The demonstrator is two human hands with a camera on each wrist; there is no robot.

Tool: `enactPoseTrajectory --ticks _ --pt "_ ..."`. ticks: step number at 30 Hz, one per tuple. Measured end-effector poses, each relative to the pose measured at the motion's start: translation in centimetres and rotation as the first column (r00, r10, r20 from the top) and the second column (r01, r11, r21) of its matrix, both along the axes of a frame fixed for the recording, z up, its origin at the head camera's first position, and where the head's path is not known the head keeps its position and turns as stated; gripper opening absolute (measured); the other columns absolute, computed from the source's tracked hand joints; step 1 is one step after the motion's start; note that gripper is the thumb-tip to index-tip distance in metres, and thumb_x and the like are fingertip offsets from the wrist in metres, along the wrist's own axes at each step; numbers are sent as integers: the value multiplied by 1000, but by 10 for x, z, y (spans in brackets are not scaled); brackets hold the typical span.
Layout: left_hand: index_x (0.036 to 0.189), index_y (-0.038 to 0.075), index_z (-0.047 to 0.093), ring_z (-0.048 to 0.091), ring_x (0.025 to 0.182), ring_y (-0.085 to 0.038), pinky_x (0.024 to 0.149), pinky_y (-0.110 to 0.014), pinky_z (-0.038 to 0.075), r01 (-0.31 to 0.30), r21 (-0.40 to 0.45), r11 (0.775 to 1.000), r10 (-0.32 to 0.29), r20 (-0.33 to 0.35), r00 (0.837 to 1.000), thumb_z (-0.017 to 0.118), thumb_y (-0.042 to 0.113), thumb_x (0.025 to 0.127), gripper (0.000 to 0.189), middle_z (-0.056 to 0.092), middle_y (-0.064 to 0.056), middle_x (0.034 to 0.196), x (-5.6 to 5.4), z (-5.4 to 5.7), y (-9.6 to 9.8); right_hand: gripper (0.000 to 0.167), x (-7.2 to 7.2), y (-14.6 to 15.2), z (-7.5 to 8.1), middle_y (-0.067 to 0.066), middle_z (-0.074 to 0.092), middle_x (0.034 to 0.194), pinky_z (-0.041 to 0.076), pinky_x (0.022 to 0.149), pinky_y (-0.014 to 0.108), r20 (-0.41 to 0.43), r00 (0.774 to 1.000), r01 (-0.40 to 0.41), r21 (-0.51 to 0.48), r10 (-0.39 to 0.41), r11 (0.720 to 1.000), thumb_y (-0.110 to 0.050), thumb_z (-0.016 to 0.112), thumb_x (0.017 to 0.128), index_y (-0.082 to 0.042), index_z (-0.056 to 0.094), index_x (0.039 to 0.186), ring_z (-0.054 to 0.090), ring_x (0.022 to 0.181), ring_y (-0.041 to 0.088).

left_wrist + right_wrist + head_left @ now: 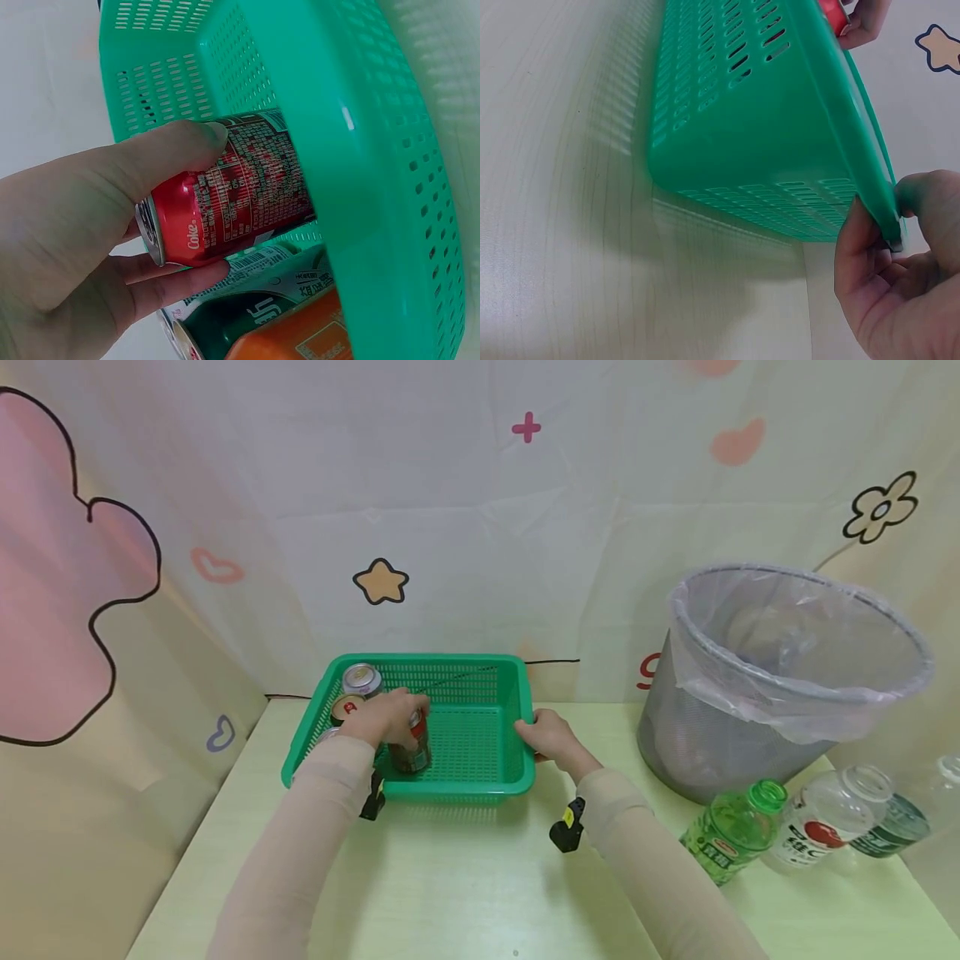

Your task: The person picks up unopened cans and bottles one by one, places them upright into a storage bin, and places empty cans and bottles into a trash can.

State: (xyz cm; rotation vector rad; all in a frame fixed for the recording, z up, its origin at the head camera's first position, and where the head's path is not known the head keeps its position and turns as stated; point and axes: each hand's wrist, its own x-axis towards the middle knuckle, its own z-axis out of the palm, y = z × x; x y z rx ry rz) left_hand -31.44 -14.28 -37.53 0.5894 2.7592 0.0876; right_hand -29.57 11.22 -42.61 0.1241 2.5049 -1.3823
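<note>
A red Coke can [247,184] stands inside the green plastic basket [468,787], and my left hand [386,717] grips it near its top, thumb on one side and fingers on the other. Beside it along the basket's left side are several other cans: a silver-topped can [362,678], a dark green can [240,322] and an orange can [307,330]. My right hand [551,735] pinches the basket's right rim, thumb over the top and fingers curled beneath, as the right wrist view shows.
A grey mesh bin [675,735] lined with a clear bag stands at the back right. In front of it are a green bottle [731,835], a clear bottle with a red-marked label [825,827] and another bottle [896,822]. A patterned curtain [450,510] hangs behind the table [450,877].
</note>
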Motion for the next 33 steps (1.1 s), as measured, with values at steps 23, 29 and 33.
enactPoseTrajectory --ticks 23,29,33 --pt "124 18 51 51 97 -29 78 -39 48 -49 -5 999 49 -61 997 69 15 80 47 48 -14 115 -18 -5 0 33 0 1 1 19 60 103 56 71 39 -6 1000 -6 -5 6 1000 -22 47 91 4 52 112 65 83 25" --pt "123 18 54 50 101 -31 81 -42 47 -55 -37 998 50 -124 991 71 13 79 47 51 -13 116 -19 -6 3 31 1 2 0 18 60 100 56 69 38 -14 1000 -10 -9 10 1000 -22 46 92 3 53 109 65 80 23" --pt "122 18 55 49 104 -33 82 -45 47 -69 -44 997 62 -143 988 70 12 79 47 52 -13 115 -20 -7 6 31 1 2 -2 18 60 99 56 70 39 -18 1000 -10 -11 10 1000 -21 45 92 3 53 108 65 80 23"
